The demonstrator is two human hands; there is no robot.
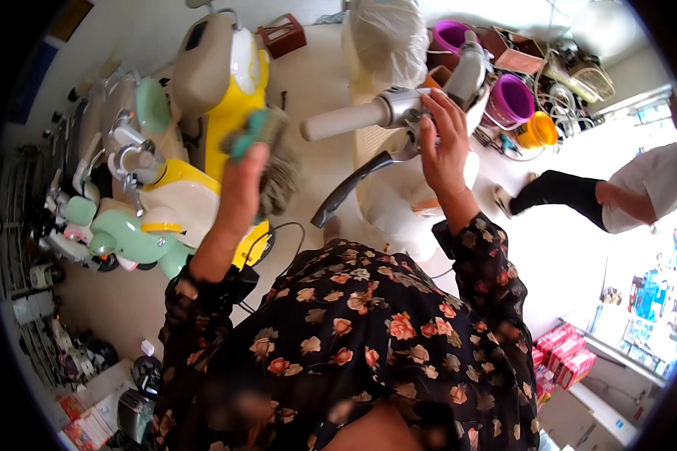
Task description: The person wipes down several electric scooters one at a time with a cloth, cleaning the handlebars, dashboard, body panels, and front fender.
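In my left hand [242, 188] is a crumpled grey-green cloth [278, 161] with a teal part, blurred by motion, raised to the left of a scooter's handlebar. My right hand [445, 146] is on the silver housing of that handlebar [408, 105], its thumb on the near side and its fingers over the top. A pale grip [342, 122] sticks out to the left from the housing. Below it curves a black brake lever [353, 186]. The scooter's cream body [399, 207] lies under the handlebar, and clear plastic [387, 45] covers its seat end.
Yellow-and-white scooters [241, 98] and a mint green one [124, 234] stand close on the left. Purple buckets [510, 99], a yellow bucket [535, 131] and loose cables are at the far right. A person in black trousers [560, 199] is on the right. Red boxes [564, 353] lie lower right.
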